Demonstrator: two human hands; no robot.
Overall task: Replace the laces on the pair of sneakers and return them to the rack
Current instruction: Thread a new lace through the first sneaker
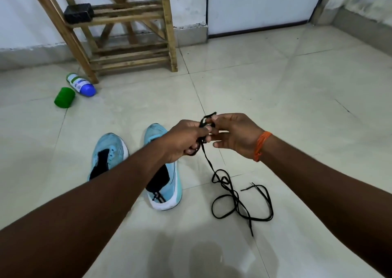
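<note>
On the floor tiles closest to the viewer, a black lace point(237, 201) lies in loose loops, with one strand rising to both hands. Just left of it, two pale blue sneakers point(108, 150) stand side by side. Above them, the left hand point(186, 139) curls its fingers round the strand. The right hand point(231, 136) pinches a small loop of it, other fingers relaxed. Farther off, a bottle point(81, 85) and green cup point(64, 97) lie beside the wooden rack point(127, 53). A black brush point(78, 14) rests on one shelf's left end.

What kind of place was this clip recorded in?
Probably a home entryway or hallway: a tiled floor, a wooden shoe rack against the wall, a closed door beside it, and sneakers on the floor.
</note>
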